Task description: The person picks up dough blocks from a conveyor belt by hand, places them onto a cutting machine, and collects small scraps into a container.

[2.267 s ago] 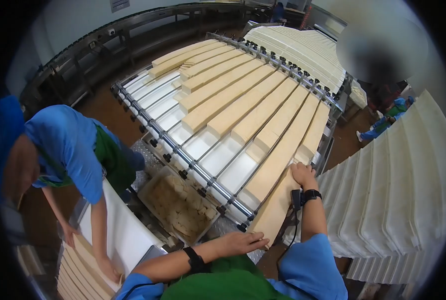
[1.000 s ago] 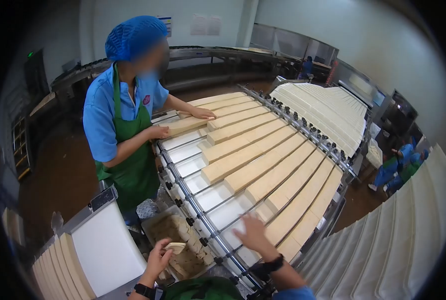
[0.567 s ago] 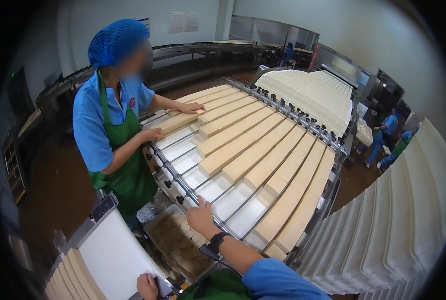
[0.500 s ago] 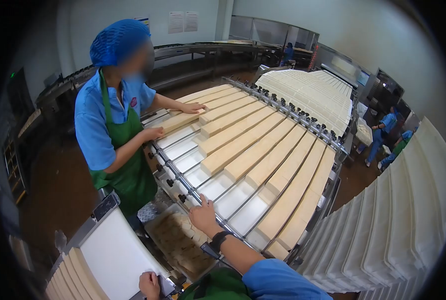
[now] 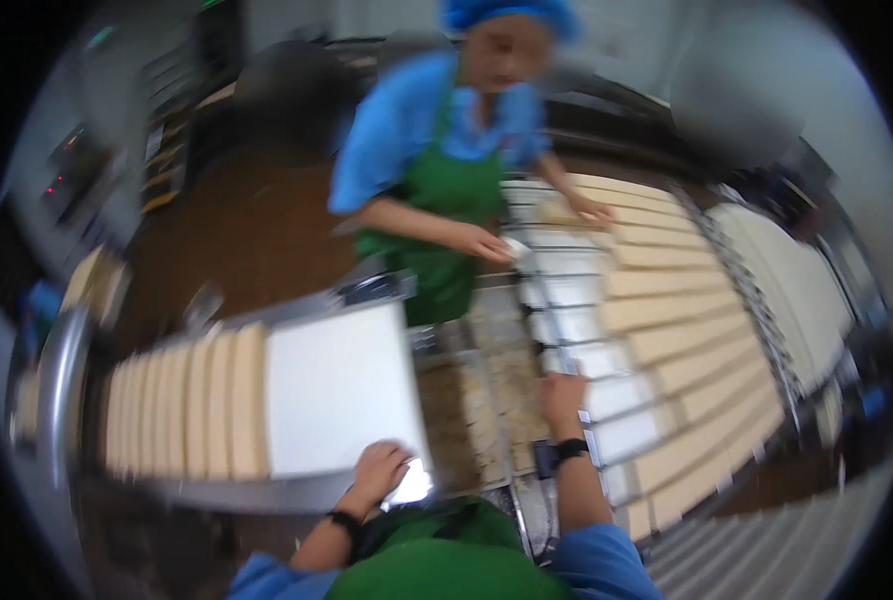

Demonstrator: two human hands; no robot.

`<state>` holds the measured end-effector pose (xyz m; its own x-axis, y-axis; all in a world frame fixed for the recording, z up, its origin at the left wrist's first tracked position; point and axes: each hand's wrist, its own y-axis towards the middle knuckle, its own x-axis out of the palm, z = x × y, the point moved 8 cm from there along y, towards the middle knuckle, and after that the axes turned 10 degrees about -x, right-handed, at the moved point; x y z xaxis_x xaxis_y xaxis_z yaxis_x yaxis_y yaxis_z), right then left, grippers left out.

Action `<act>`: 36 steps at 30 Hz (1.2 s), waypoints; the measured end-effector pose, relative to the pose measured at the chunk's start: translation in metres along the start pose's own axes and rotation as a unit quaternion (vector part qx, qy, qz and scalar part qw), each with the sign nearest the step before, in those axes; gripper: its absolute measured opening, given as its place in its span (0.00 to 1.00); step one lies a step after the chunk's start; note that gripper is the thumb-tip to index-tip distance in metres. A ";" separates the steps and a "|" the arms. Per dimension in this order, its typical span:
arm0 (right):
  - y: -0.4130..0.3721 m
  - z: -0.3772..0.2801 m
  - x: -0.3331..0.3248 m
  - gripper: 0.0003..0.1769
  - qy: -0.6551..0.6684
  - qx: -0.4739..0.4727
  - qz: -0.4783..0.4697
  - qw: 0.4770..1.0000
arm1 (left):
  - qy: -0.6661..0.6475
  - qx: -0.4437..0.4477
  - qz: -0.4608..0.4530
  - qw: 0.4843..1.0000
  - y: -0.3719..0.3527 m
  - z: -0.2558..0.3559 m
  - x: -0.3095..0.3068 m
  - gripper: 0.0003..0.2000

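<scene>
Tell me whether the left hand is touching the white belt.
Touching. The head view, though blurred, shows the left hand resting on the near corner of the white belt.

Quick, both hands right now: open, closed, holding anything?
Left hand: fingers curled at the near corner of the white belt; grip cannot be told, picture blurred.
Right hand: open, resting on the edge of the conveyor, holding nothing.

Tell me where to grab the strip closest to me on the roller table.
Probably the end nearest your right hand, coming from your side: the strip lies flat, long and narrow, with another close along its far flank, so that end and the near edge are open.
</scene>
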<state>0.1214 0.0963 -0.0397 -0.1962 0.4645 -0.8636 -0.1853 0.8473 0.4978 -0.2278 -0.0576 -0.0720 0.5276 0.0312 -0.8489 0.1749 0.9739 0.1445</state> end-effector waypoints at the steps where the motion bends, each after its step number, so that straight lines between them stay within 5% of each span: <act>1: 0.008 -0.010 -0.015 0.12 -0.003 -0.046 -0.014 0.999 | 0.011 0.013 0.020 1.000 -0.001 0.000 0.002 0.09; 3: 0.002 0.003 -0.006 0.12 -0.074 -0.015 0.019 0.997 | -0.026 0.021 0.013 0.999 0.000 -0.001 0.007 0.11; 4: 0.007 0.011 0.002 0.12 -0.013 0.030 -0.103 0.994 | -0.026 0.031 0.000 0.999 0.001 0.001 0.008 0.11; 10: 0.010 0.011 -0.001 0.14 -0.029 0.022 -0.117 0.992 | -0.132 0.058 -0.022 0.989 0.007 -0.005 0.015 0.13; 16: 0.006 0.021 0.009 0.13 -0.062 -0.013 -0.102 0.993 | -0.324 -0.073 0.001 0.943 -0.004 -0.028 -0.041 0.10; 20: 0.008 0.033 0.009 0.13 -0.040 -0.008 -0.091 0.995 | -0.306 -0.174 0.191 0.916 -0.038 -0.074 -0.106 0.06; 22: 0.011 0.054 0.027 0.12 0.072 0.029 -0.129 0.989 | -0.305 -0.273 0.271 0.871 -0.067 -0.109 -0.133 0.07; 24: 0.019 0.009 -0.005 0.12 0.147 0.030 -0.133 0.980 | -0.101 -0.235 0.432 0.865 -0.103 -0.140 -0.170 0.08; 26: 0.026 -0.054 -0.032 0.10 0.312 -0.025 -0.098 0.945 | -0.147 -0.397 0.455 0.783 -0.142 -0.193 -0.173 0.15; 28: 0.032 -0.106 -0.036 0.10 0.387 -0.045 -0.124 0.912 | 0.028 -0.508 0.433 0.744 -0.175 -0.227 -0.175 0.25; 31: 0.050 -0.196 -0.037 0.11 0.484 -0.087 -0.184 0.851 | 0.020 -0.607 0.334 0.721 -0.193 -0.272 -0.154 0.35; 34: 0.065 -0.296 -0.031 0.14 0.494 -0.158 -0.254 0.817 | 0.022 -0.615 0.299 0.729 -0.179 -0.282 -0.155 0.40; 36: 0.074 -0.349 -0.008 0.15 0.404 -0.308 -0.275 0.816 | 0.052 -0.616 0.291 0.730 -0.168 -0.284 -0.156 0.40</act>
<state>-0.2266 0.0659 0.0319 -0.4442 -0.4754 -0.7594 -0.8600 0.4639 0.2127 -0.5756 -0.1626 -0.1088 0.1375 0.4742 -0.8696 -0.9679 0.2509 -0.0162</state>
